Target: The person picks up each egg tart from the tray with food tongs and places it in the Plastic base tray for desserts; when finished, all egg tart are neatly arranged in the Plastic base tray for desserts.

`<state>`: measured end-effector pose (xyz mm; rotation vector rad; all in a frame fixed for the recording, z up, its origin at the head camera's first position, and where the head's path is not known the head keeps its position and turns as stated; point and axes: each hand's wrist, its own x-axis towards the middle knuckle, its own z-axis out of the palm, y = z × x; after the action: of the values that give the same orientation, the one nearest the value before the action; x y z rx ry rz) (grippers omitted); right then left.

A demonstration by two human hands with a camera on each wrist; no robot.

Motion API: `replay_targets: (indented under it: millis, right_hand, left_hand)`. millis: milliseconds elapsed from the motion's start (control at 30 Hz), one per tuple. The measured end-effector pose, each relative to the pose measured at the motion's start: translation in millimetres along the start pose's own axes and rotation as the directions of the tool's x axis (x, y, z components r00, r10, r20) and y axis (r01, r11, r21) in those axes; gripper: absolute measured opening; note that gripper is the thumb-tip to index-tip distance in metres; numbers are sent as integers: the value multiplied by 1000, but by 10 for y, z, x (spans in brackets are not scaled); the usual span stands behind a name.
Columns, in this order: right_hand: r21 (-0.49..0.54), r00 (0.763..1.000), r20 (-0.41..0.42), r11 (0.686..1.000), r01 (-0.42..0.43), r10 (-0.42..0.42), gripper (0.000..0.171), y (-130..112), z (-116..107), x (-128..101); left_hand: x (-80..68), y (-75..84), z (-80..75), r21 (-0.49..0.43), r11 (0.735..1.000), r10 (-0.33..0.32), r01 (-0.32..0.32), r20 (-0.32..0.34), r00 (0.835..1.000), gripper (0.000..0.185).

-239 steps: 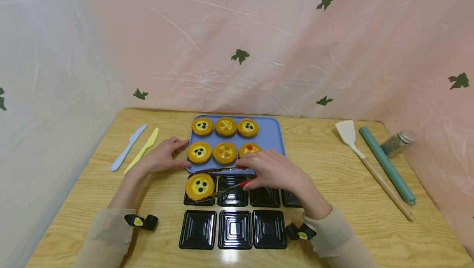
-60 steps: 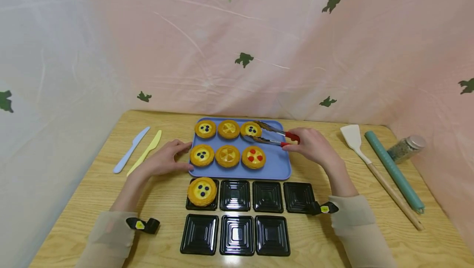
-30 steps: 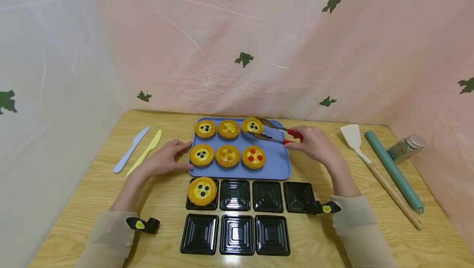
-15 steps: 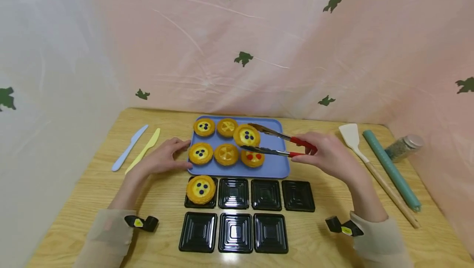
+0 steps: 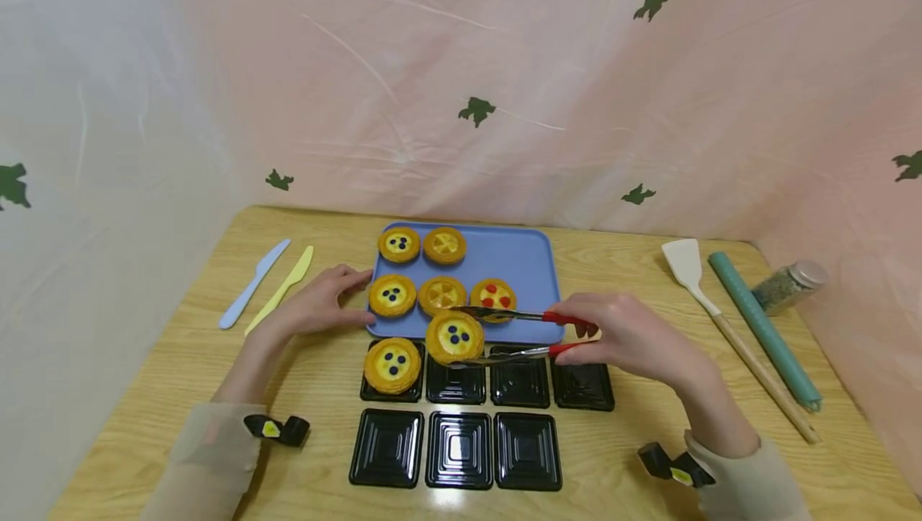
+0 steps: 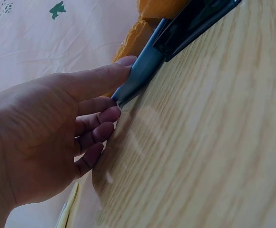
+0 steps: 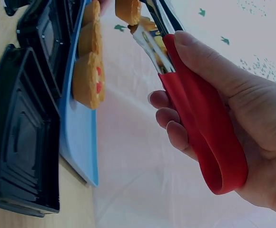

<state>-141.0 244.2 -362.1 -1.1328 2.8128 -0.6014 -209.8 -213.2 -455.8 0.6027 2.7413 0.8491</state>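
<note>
My right hand [image 5: 627, 334] grips red-handled metal tongs [image 7: 200, 114], thumb on one arm and fingers round the other. Between the tong tips hangs a blueberry tart [image 5: 454, 337], over the second black square dish [image 5: 455, 387] of the back row. My left hand [image 5: 324, 302] rests against the left edge of the blue tray [image 5: 529, 265], thumb and fingers spread along its rim. Still on that tray sit two blueberry tarts, two tarts with wedge-shaped yellow fruit [image 5: 444, 246] and one red-topped tart [image 5: 494, 295]. Another blueberry tart [image 5: 392, 366] lies in the back row's left dish.
More black dishes [image 5: 386, 449] stand in two rows before the tray. At left lie a blue knife [image 5: 254, 285] and a yellow knife [image 5: 284, 285]. To the right are a white spatula [image 5: 684, 265], a green roll [image 5: 763, 329] and a glass jar [image 5: 788, 287].
With the tongs, my right hand has lifted the blueberry tart from the tray's back row and carried it forward and left over the dishes. My left hand has stayed at the tray.
</note>
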Motion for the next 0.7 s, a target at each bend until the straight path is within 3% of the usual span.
replay_targets:
  millis: [233, 700]
  right_hand:
    - [23, 997, 80, 1000, -5, 3, 47, 17, 70, -33]
    - [13, 995, 98, 1000, 12, -13, 46, 67, 157, -20]
  left_hand:
    - [-4, 2, -10, -2, 1000, -1, 1, 2, 1000, 89]
    - [-13, 9, -5, -11, 1000, -1, 1, 3, 1000, 89]
